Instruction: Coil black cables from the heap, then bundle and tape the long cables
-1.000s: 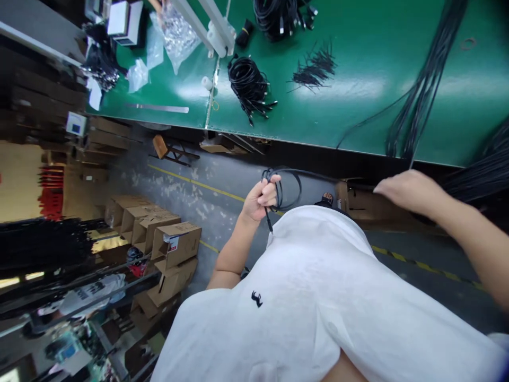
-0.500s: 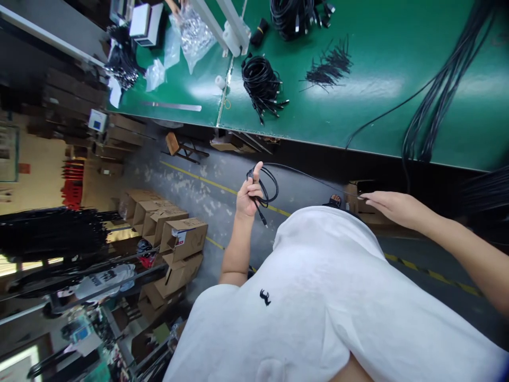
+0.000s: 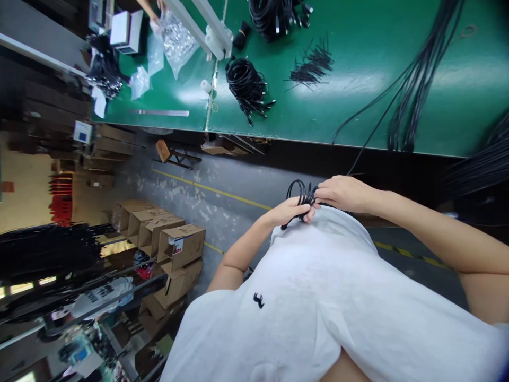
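My left hand (image 3: pixel 292 209) is closed around a coiled black cable (image 3: pixel 299 190), held just in front of my white shirt. Against the coil's right side my right hand (image 3: pixel 338 192) is closed too, fingers bent onto the cable where it meets the loops. The exact grip of the right fingertips is partly hidden. A cable strand runs from near the right hand up to the loose long black cables (image 3: pixel 413 95) lying over the green table's edge. Tied coils of black cable (image 3: pixel 246 87) rest on the table beyond my hands, by a pile of short black ties (image 3: pixel 312 66).
The green table (image 3: pixel 358 116) spans the top. A larger cable bundle (image 3: pixel 274 18) and a metal ruler (image 3: pixel 159 113) lie on it. A co-worker's hand (image 3: pixel 157 11) touches a clear plastic bag (image 3: pixel 177 42). Cardboard boxes (image 3: pixel 185 244) stand on the floor at left, near a stool (image 3: pixel 163 151).
My hands have come together: the right hand moved left to the coil, and the left moved right with it. The cable stretched between them is now gathered into the loops.
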